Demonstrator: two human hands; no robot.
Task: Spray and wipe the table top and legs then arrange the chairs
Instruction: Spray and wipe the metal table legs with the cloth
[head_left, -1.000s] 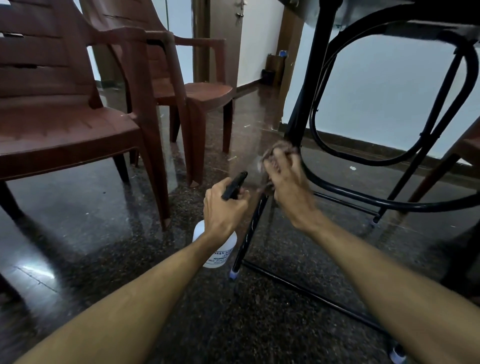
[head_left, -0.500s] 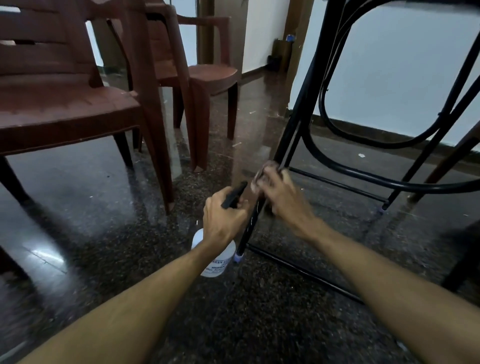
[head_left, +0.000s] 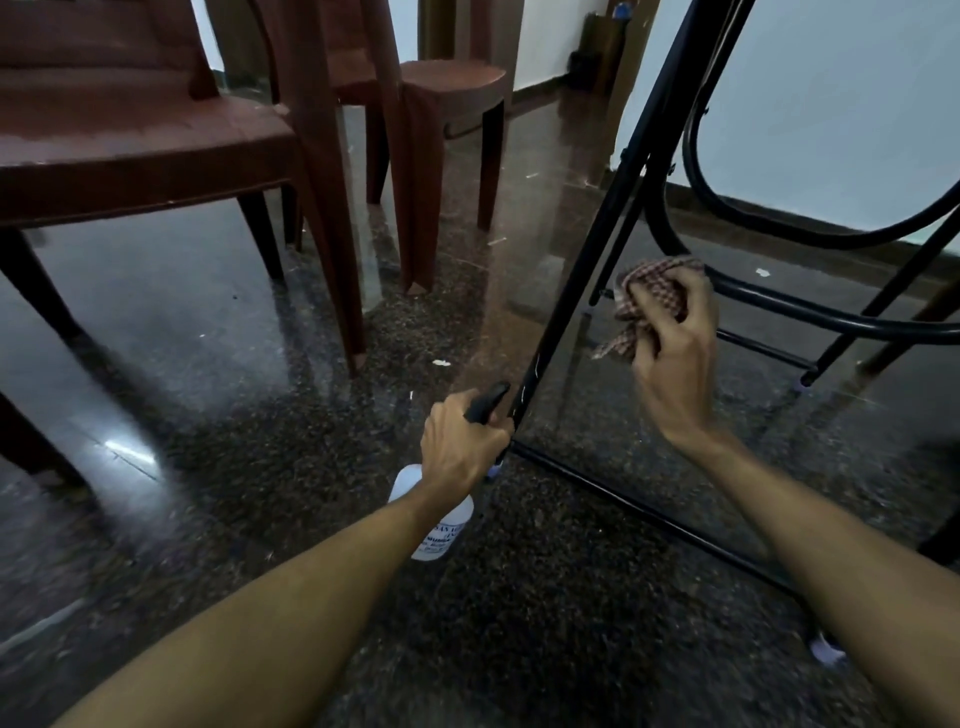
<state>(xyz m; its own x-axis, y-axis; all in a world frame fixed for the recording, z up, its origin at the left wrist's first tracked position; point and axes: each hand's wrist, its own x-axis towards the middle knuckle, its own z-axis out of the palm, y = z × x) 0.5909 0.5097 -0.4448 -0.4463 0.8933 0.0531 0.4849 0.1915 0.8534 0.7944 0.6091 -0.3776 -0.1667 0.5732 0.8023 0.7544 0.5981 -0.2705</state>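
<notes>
I am low by the floor, beside the table's black metal leg, which slants up to the right. My left hand grips a white spray bottle by its black trigger head, right beside the foot of that leg. My right hand is closed around a bunched red-checked cloth, held just right of the leg and close to a curved black brace. Streaks show on the lower part of the leg. The table top is out of view.
Two brown plastic chairs stand at the left: the nearer one and another behind it. A black floor bar runs from the leg's foot to the lower right. Dark polished stone floor lies between them. A white wall is behind the frame.
My right hand has lifted the cloth off the leg and moved it up and to the right. My left hand with the bottle stays near the foot of the leg. The view dropped lower.
</notes>
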